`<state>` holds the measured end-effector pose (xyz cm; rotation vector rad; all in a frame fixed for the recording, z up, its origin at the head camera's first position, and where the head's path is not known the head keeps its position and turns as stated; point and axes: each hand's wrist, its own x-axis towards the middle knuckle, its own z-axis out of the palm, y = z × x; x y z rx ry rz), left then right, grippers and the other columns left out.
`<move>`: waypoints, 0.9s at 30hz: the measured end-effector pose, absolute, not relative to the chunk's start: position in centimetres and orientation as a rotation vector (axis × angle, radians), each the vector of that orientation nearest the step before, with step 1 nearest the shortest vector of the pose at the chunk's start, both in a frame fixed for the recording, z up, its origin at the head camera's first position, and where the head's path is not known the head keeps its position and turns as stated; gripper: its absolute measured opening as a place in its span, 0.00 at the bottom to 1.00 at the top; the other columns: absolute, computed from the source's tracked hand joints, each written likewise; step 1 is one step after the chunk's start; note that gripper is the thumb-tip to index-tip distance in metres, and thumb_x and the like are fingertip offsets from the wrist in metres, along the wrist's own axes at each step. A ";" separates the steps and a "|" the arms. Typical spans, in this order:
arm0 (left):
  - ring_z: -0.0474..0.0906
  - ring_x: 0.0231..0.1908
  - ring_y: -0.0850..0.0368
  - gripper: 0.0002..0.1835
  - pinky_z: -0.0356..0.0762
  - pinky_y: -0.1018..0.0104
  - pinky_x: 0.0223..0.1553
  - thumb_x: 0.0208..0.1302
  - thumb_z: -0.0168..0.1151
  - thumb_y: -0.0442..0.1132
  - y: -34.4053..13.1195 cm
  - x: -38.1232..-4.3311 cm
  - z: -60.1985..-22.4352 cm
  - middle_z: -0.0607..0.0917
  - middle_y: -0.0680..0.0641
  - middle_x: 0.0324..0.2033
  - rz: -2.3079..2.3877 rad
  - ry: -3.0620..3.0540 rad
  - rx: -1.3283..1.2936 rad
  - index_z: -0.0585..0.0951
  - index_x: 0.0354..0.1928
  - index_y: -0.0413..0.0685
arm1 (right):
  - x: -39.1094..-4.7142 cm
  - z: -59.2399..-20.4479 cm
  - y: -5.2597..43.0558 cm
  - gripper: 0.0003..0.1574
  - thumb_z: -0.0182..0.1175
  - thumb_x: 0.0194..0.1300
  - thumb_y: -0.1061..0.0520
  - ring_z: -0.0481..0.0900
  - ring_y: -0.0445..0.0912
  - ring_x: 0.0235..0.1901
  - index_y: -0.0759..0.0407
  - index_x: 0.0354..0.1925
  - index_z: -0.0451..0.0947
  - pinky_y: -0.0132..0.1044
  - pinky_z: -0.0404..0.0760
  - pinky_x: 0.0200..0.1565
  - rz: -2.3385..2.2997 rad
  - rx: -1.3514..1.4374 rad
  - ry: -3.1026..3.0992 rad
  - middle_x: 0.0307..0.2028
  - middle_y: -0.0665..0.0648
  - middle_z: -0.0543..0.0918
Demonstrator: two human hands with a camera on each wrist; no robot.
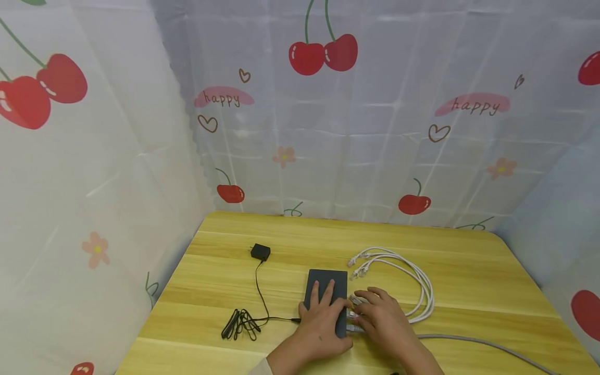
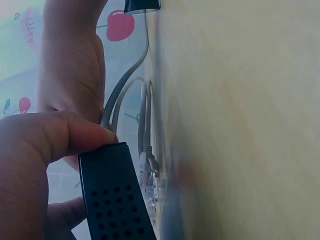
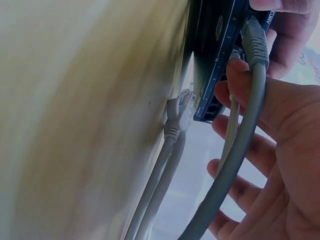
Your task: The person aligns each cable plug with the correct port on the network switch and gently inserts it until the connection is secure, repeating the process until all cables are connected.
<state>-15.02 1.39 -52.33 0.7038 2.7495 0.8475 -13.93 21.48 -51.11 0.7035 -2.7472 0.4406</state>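
A dark flat network switch [image 1: 327, 276] lies on the wooden table, its row of ports facing right. My left hand [image 1: 323, 329] holds it, fingers spread over the top and thumb against the near edge; in the left wrist view the thumb presses beside the vented side. A thick grey network cable [image 3: 250, 100] is plugged into the port nearest me. Beside it, my right hand [image 1: 385, 322] pinches a thinner white network cable [image 3: 231, 127] near its plug, which is at the neighbouring port. Whether that plug is fully seated cannot be told.
White network cables [image 1: 427, 284] curve across the table at right, several loose clear plugs beside the switch. A black power adapter [image 1: 260, 252] stands back left, its bundled cord [image 1: 240, 325] running to the switch's left side. Cherry-patterned curtains [image 1: 347, 120] surround the table.
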 end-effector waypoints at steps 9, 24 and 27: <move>0.40 0.76 0.32 0.37 0.53 0.16 0.52 0.51 0.70 0.59 1.3 -15.0 -52.4 0.50 0.48 0.78 0.860 2.777 0.682 0.69 0.66 0.80 | -14.2 -51.2 21.2 0.09 0.74 0.55 0.54 0.77 0.59 0.58 0.52 0.36 0.88 0.58 0.76 0.56 0.570 0.776 -2.727 0.52 0.54 0.85; 0.50 0.73 0.40 0.36 0.58 0.20 0.47 0.49 0.68 0.54 1.6 -15.0 -52.7 0.54 0.52 0.77 0.890 2.845 0.738 0.71 0.65 0.76 | -14.8 -51.1 20.4 0.06 0.76 0.53 0.58 0.71 0.64 0.64 0.52 0.28 0.85 0.59 0.73 0.60 0.682 0.757 -2.771 0.61 0.62 0.80; 0.50 0.73 0.40 0.36 0.57 0.20 0.48 0.49 0.69 0.53 1.6 -15.1 -52.5 0.55 0.51 0.77 0.901 2.841 0.728 0.72 0.65 0.75 | -14.8 -51.0 20.4 0.05 0.75 0.54 0.57 0.70 0.65 0.65 0.53 0.30 0.87 0.61 0.71 0.60 0.696 0.717 -2.801 0.63 0.62 0.77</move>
